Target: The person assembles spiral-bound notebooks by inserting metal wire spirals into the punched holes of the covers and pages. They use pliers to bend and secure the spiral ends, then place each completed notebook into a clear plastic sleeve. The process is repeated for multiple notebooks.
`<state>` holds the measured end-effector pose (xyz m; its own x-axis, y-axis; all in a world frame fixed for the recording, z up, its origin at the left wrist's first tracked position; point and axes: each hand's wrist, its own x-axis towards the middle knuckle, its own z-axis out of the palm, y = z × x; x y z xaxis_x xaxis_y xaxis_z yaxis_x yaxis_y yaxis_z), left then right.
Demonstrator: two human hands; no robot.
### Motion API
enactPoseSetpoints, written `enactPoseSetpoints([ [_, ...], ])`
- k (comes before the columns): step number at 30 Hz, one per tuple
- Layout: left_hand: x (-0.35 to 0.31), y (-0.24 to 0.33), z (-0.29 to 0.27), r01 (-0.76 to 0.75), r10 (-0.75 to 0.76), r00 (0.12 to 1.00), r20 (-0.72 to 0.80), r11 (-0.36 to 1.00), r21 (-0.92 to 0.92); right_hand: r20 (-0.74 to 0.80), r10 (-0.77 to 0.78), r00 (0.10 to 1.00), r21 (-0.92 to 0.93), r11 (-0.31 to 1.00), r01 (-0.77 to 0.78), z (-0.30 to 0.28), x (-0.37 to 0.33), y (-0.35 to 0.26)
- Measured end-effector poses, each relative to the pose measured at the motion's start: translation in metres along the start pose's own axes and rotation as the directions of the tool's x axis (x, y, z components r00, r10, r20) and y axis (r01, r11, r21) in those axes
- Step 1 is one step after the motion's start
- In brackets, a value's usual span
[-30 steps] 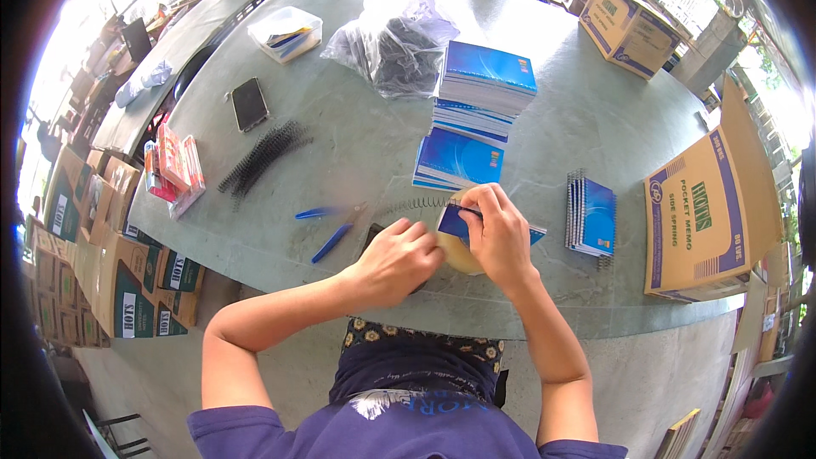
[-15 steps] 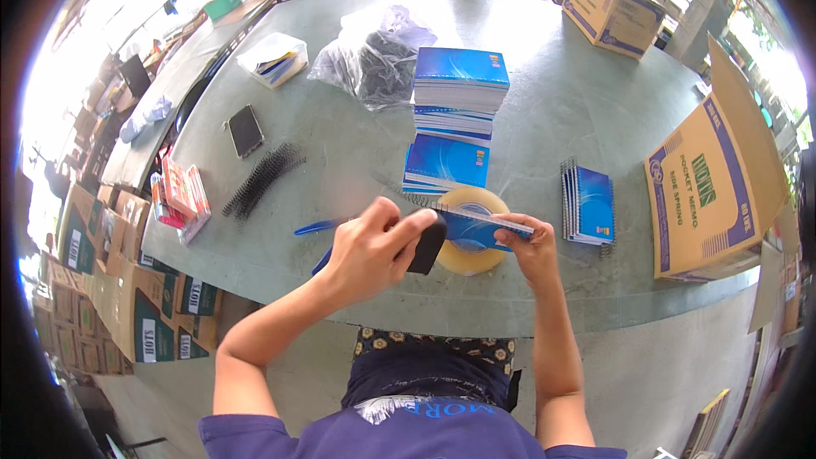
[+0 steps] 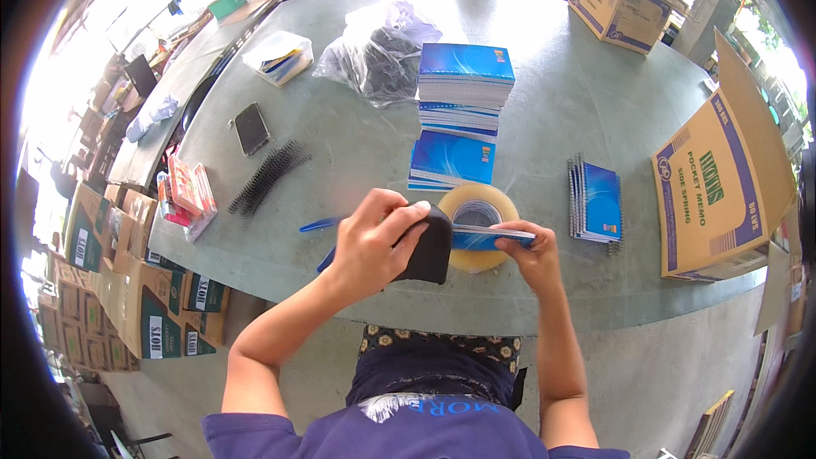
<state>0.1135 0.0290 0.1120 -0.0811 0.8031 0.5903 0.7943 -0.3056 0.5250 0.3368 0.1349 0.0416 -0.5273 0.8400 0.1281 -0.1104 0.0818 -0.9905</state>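
Note:
My left hand (image 3: 374, 242) is closed, with thumb and fingertips against the upper edge of a black, rounded flat piece (image 3: 427, 248). What kind of thing the piece is, I cannot tell. In my right hand (image 3: 533, 253) a small blue notebook (image 3: 476, 240) is pinched by its right end, edge up, its left end meeting the black piece. Beneath the notebook lies a large roll of clear tape (image 3: 478, 262). Just beyond it are a short pile of blue notebooks (image 3: 452, 158) and a taller stack (image 3: 466, 68). Part of a blue object (image 3: 320, 224) shows behind my left wrist.
Spiral-bound notebooks (image 3: 599, 202) lie right, beside an open carton (image 3: 710, 187). Another carton (image 3: 619, 7) stands far right. Black wire coils (image 3: 270, 177), a phone (image 3: 252, 128), red-white packs (image 3: 185, 191), a white tub (image 3: 279, 59) and a plastic bag (image 3: 374, 55) occupy the left and back.
The wire coil that showed above my left fingers is no longer visible. The black piece now sits slightly lower and shows more of its face. The notebook's visible part is shorter and more level.

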Motion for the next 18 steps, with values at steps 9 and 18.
enactPoseSetpoints([
  [9, -0.049, -0.009, 0.057, 0.215, -0.083, 0.876, 0.475, 0.949, -0.229, -0.235, -0.034, 0.971, 0.029, 0.999, 0.042, 0.016, 0.007, 0.020],
  [18, -0.045, -0.042, 0.033, 0.294, -0.277, 0.886, 0.372, 0.956, 0.010, 0.021, -0.154, 0.988, -0.409, 0.900, 0.149, 0.010, 0.020, -0.041],
])
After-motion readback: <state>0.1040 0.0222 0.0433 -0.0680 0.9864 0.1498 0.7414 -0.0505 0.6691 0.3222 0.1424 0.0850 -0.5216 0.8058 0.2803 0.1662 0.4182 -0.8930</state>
